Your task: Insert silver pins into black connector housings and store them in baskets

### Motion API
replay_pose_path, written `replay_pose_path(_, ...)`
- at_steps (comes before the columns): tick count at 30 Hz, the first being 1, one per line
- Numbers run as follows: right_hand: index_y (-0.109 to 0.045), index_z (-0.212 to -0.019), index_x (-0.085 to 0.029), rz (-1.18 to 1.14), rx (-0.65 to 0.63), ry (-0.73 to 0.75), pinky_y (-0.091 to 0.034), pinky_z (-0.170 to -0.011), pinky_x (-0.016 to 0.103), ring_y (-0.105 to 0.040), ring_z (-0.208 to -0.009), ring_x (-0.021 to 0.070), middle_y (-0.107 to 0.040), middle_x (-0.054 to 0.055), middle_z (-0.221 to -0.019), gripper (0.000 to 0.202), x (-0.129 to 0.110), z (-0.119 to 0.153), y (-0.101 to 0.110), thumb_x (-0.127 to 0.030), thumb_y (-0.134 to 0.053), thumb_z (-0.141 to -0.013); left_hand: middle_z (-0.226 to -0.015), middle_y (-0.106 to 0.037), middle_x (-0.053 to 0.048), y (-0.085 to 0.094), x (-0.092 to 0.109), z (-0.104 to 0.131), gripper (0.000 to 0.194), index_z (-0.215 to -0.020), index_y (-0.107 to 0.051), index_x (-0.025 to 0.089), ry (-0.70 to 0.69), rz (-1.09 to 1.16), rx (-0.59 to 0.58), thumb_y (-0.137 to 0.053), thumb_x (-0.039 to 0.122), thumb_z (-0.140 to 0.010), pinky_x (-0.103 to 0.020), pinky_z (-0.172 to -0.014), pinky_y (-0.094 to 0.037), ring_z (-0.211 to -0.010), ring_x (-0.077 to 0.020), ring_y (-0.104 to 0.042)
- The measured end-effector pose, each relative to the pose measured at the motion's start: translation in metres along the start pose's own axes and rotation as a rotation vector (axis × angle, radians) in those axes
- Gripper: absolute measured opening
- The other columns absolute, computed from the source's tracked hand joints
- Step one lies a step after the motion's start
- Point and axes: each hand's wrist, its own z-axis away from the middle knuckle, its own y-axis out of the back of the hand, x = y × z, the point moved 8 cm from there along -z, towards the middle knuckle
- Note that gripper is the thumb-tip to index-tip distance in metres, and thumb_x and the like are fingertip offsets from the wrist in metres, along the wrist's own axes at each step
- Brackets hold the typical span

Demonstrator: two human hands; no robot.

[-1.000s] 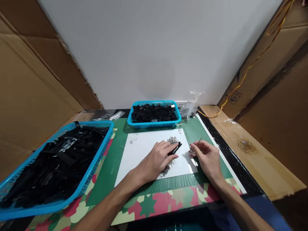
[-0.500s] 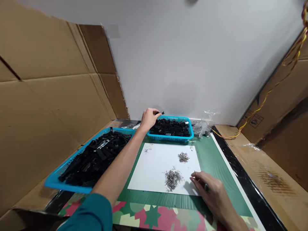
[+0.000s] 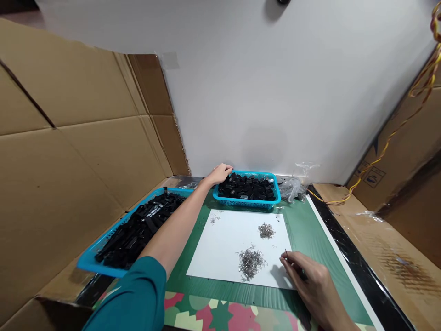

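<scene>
My left hand reaches over the left end of a small blue basket full of small black plastic pieces. Its fingers are together at the rim, and the fingertips are partly hidden, so what they hold cannot be made out. Low on the right, my right hand is closed around a thin dark tool, whose tip shows between thumb and forefinger. That hand is over the right edge of a white sheet. Beside it on the sheet lie a larger pile of small metal pins and a smaller pin pile.
A larger blue basket of long black parts stands left, under my forearm. A few loose pins lie at the sheet's far left corner. A clear plastic bag is right of the small basket. Cardboard walls flank the green mat.
My left hand has lowered to the small basket's left rim; the black piece seen in its fingers is no longer visible. My right hand keeps its grip. The camera view has shifted slightly.
</scene>
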Motion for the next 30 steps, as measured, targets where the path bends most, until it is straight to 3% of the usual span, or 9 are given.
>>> replay_pose_path(3,-0.068,-0.102,-0.022,0.024,0.014,0.009,-0.057,-0.063,0.022,-0.076,-0.070,0.0165,-0.078,0.005,-0.089,0.019,-0.001,0.001,0.002,-0.028,-0.051,-0.106,-0.131,-0.066,-0.012,0.022,-0.011,0.010,0.033,-0.127,-0.065,0.015,-0.001,0.004,0.009,-0.060,0.036,-0.102,-0.045,-0.100,-0.055,-0.116,-0.0251,-0.065)
replay_pose_path(5,-0.069,-0.102,-0.022,0.048,0.030,0.014,-0.056,-0.058,0.022,-0.075,-0.063,0.0168,-0.079,0.005,-0.084,0.021,-0.001,0.003,0.005,-0.031,-0.050,-0.106,-0.127,-0.071,-0.012,0.041,-0.024,0.021,0.031,-0.122,-0.070,0.014,0.014,-0.010,0.004,-0.055,0.033,-0.102,-0.038,-0.102,-0.052,-0.115,-0.0236,-0.066)
replay_pose_path(9,-0.069,-0.116,-0.020,0.097,0.011,0.001,-0.050,-0.048,0.023,-0.068,-0.049,0.0159,-0.073,0.001,-0.067,0.027,0.004,0.008,0.005,-0.035,-0.047,-0.107,-0.100,-0.079,-0.008,0.076,-0.060,0.057,0.033,-0.108,-0.078,0.014,0.079,-0.082,-0.096,-0.064,0.036,-0.087,-0.028,-0.082,-0.053,-0.090,-0.0207,-0.070)
replay_pose_path(13,-0.063,-0.136,-0.019,0.119,-0.051,-0.033,-0.049,-0.046,0.023,-0.060,-0.041,0.0154,-0.067,-0.002,-0.059,0.038,0.009,0.011,0.002,-0.037,-0.045,-0.107,-0.078,-0.076,-0.004,0.093,-0.105,0.101,0.024,-0.085,-0.079,0.017,0.174,-0.198,-0.242,-0.076,0.033,-0.068,-0.026,-0.069,-0.048,-0.074,-0.0195,-0.067)
replay_pose_path(16,-0.065,-0.137,-0.021,0.112,-0.044,-0.050,-0.049,-0.046,0.024,-0.062,-0.042,0.0166,-0.070,0.000,-0.061,0.041,0.008,0.010,0.004,-0.041,-0.044,-0.107,-0.078,-0.076,-0.003,0.097,-0.129,0.127,0.022,-0.082,-0.078,0.019,0.209,-0.283,-0.264,-0.078,0.031,-0.063,-0.025,-0.069,-0.047,-0.076,-0.0194,-0.066)
replay_pose_path(20,-0.067,-0.132,-0.022,0.100,-0.068,-0.043,-0.048,-0.044,0.023,-0.061,-0.040,0.0156,-0.071,0.001,-0.062,0.040,0.007,0.010,0.001,-0.041,-0.043,-0.106,-0.082,-0.074,-0.004,0.091,-0.142,0.144,0.020,-0.084,-0.076,0.019,0.192,-0.352,-0.260,-0.075,0.031,-0.068,-0.026,-0.072,-0.048,-0.080,-0.0203,-0.066)
replay_pose_path(30,-0.063,-0.130,-0.022,0.097,-0.098,0.012,-0.047,-0.044,0.023,-0.064,-0.044,0.0155,-0.072,-0.002,-0.066,0.032,0.012,0.015,-0.007,-0.033,-0.044,-0.107,-0.089,-0.075,-0.006,0.083,-0.131,0.139,0.023,-0.086,-0.080,0.022,0.104,-0.345,-0.253,-0.078,0.036,-0.067,-0.027,-0.078,-0.049,-0.083,-0.0210,-0.065)
